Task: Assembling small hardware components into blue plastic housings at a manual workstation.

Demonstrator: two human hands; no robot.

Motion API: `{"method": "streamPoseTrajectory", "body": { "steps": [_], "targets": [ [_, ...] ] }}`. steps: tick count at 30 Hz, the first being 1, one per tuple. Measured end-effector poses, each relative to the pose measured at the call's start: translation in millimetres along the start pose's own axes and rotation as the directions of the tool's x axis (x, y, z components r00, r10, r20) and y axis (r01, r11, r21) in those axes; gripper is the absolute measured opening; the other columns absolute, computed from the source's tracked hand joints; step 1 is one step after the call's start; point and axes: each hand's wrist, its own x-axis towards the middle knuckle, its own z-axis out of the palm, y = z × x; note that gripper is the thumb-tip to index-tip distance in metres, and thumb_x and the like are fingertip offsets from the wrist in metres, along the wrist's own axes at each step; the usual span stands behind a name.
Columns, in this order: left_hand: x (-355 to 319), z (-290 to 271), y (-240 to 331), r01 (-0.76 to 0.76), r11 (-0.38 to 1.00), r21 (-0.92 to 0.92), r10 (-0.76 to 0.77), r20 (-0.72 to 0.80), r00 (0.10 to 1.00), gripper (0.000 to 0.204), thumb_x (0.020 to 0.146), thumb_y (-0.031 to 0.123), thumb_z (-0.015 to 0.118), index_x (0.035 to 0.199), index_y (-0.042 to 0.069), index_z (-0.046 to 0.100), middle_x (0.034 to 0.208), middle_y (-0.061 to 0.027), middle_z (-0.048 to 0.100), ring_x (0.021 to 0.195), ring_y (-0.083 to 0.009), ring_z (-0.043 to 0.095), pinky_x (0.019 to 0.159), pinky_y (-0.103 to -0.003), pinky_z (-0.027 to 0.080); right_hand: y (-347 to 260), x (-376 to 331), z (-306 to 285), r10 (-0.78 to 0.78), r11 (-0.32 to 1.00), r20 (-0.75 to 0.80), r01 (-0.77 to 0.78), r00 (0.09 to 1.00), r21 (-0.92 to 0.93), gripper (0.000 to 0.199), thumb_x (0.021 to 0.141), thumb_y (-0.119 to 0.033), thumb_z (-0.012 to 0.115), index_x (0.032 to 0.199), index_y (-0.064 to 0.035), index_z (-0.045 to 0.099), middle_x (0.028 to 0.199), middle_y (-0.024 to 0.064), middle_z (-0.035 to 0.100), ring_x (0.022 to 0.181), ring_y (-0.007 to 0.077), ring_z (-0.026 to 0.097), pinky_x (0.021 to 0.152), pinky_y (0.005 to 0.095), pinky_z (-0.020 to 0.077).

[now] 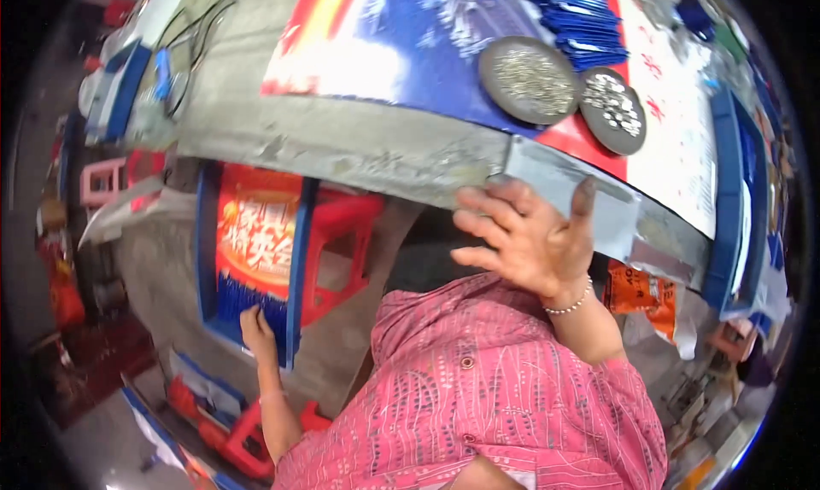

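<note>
My left hand [259,331] reaches down at my left into a long blue tray [296,277]. Its fingers are pressed together at the edge of a row of thin dark-blue pieces [229,300]; whatever is between them is too small to make out. My right hand [531,236] is raised in front of the table edge, palm in view, fingers spread and nothing in it. Beyond it on the table sit a round dark dish of small metal pins [531,78] and a smaller dish of shiny round bits [612,106]. A pile of blue strips [576,20] lies behind them.
A grey plate [564,178] covers part of the worn table edge [359,153]. Red plastic stools [342,242] stand beside and behind the tray. Another blue tray [726,191] is at the table's right, above an orange bag [642,298].
</note>
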Motion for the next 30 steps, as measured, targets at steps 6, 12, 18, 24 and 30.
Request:
{"method": "streamPoseTrajectory", "body": {
  "steps": [6,12,18,24,30],
  "targets": [
    [27,-13,23,-0.050,0.999,0.023,0.051,-0.054,0.997,0.016,0.085,0.003,0.053,0.100,-0.002,0.057,0.094,-0.0172,0.056,0.086,-0.0317,0.055,0.078,-0.036,0.045,-9,-20,3,-0.045,0.999,-0.003,0.045,0.999,-0.027,0.088,0.084,-0.070,0.027,0.137,-0.0006,0.030,0.141,0.0279,0.027,0.131,0.0396,0.029,0.105,0.0585,0.0195],
    [113,-35,126,-0.047,0.970,-0.240,0.005,-0.172,0.985,0.021,0.088,-0.001,0.048,0.107,-0.004,0.056,0.099,-0.0130,0.056,0.092,-0.0235,0.056,0.082,-0.029,0.044,-18,-40,9,-0.065,0.930,-0.166,-0.001,0.984,-0.368,0.069,0.087,-0.061,0.039,0.117,0.0006,0.045,0.114,0.0261,0.053,0.102,0.0348,0.056,0.087,0.0443,0.0457],
    [207,-33,290,-0.365,0.745,-0.559,0.399,-0.066,0.915,0.019,0.083,-0.003,0.053,0.101,-0.002,0.058,0.093,-0.0113,0.058,0.083,-0.0206,0.057,0.075,-0.027,0.045,-37,-74,46,-0.377,0.381,-0.256,-0.103,0.890,-0.919,0.018,0.091,-0.012,0.050,0.099,0.0038,0.053,0.094,0.0141,0.058,0.086,0.0184,0.060,0.072,0.0278,0.0505],
    [313,17,403,-0.579,0.517,-0.630,0.681,-0.107,0.724,0.017,0.081,-0.002,0.054,0.097,0.000,0.060,0.088,-0.0115,0.058,0.077,-0.0217,0.056,0.066,-0.028,0.045,-49,-102,42,-0.760,0.038,-0.099,-0.109,0.642,-0.993,0.007,0.088,-0.001,0.049,0.088,0.0041,0.054,0.084,0.0095,0.059,0.068,0.0120,0.058,0.063,0.0237,0.0488],
    [390,84,444,-0.708,0.554,-0.437,0.688,-0.239,0.686,0.016,0.078,0.004,0.059,0.094,0.003,0.061,0.089,-0.0130,0.055,0.084,-0.0312,0.055,0.072,-0.038,0.045,-46,-112,21,-0.849,-0.195,0.096,-0.140,0.519,-0.971,0.010,0.089,-0.005,0.046,0.087,0.0022,0.053,0.079,0.0104,0.056,0.064,0.0105,0.052,0.055,0.0205,0.0436]
  ]
}}
